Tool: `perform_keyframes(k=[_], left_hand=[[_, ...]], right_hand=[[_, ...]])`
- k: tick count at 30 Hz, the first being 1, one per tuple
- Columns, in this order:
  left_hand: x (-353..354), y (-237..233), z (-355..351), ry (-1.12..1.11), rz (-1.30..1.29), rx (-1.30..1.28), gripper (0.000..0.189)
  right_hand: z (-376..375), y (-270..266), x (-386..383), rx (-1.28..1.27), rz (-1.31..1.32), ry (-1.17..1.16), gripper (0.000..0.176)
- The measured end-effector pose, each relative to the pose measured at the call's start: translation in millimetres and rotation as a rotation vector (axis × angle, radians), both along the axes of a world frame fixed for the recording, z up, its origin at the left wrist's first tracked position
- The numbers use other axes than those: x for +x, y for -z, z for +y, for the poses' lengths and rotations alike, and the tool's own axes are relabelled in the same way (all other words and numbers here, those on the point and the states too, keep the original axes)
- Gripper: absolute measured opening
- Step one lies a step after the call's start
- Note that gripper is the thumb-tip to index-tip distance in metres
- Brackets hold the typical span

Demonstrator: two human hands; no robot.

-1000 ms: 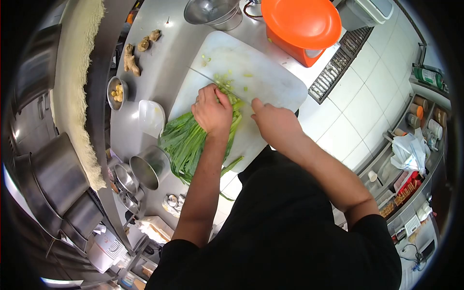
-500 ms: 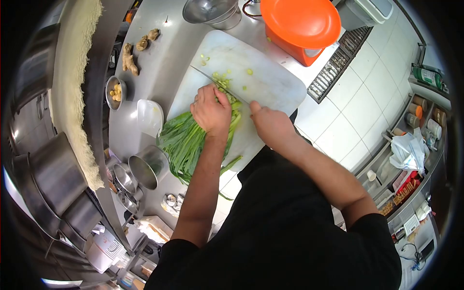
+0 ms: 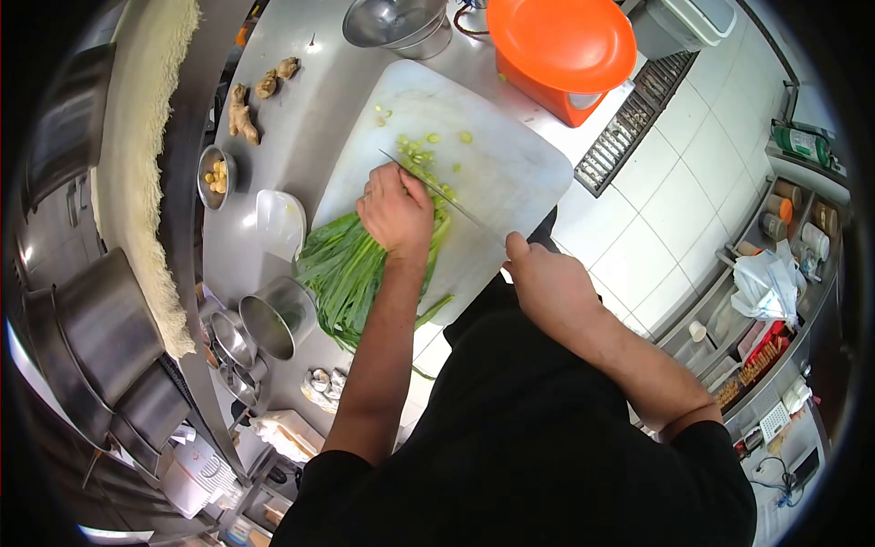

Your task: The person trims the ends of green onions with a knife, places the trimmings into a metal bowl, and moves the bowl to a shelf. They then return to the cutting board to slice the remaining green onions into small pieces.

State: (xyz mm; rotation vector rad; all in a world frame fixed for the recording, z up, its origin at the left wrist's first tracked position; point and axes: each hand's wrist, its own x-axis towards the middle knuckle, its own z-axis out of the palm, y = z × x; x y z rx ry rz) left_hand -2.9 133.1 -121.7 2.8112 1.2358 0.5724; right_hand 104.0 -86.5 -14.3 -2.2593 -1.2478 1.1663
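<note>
My left hand [image 3: 397, 209] presses down on a bunch of green onions [image 3: 344, 273], its fingers curled over the stalks near their cut ends. The long leaves fan out behind it over the lower edge of a white cutting board [image 3: 519, 169]. In my right hand [image 3: 551, 278] is the handle of a kitchen knife [image 3: 465, 211]. Its blade runs slantwise along the cut ends, right beside my left fingers. Small cut pieces of green onion [image 3: 415, 146] lie on the board past the blade.
An orange scale [image 3: 563, 46] and a metal bowl [image 3: 392, 23] stand beyond the board. To the left are ginger roots [image 3: 242, 114], a small bowl [image 3: 217, 178] of yellow pieces, a white container [image 3: 281, 223] and a metal pot [image 3: 269, 326]. A floor drain grate [image 3: 633, 118] lies right.
My right hand has drawn the knife back toward my body and to the right, so its tip is closer to my left fingers. My left hand stays on the green onions.
</note>
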Motion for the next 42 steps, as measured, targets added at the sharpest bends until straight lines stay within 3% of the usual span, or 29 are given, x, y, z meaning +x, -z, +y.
perform_keyframes(k=[7, 10, 16, 20, 28, 37, 42], left_hand=[[-0.6, -3.1, -1.2, -0.005, 0.027, -0.045, 0.011], [-1.9, -2.1, -1.3, 0.011, -0.014, -0.015, 0.009], [-7.2, 0.0, -2.8, 0.008, -0.097, -0.104, 0.013], [-5.4, 0.5, -2.7, -0.026, -0.133, -0.074, 0.013], [-5.8, -1.3, -1.5, -0.009, -0.099, -0.149, 0.017], [-4.6, -0.5, 2.5, -0.008, -0.059, -0.104, 0.016], [-4.7, -2.5, 1.5, -0.004, -0.079, -0.11, 0.017]], right_hand=[[51.4, 72.7, -4.9, 0.127, -0.031, 0.031, 0.015], [66.7, 65.4, 7.3, 0.163, -0.044, -0.013, 0.016], [34.0, -2.8, 10.5, 0.046, -0.046, -0.006, 0.023], [12.1, -8.6, -1.1, 0.043, -0.058, -0.001, 0.023], [7.4, -0.1, -13.5, -0.066, -0.06, -0.019, 0.022], [74.9, 76.2, -8.2, 0.173, -0.049, 0.032, 0.015], [71.7, 37.6, 6.7, 0.119, -0.057, -0.007, 0.015]])
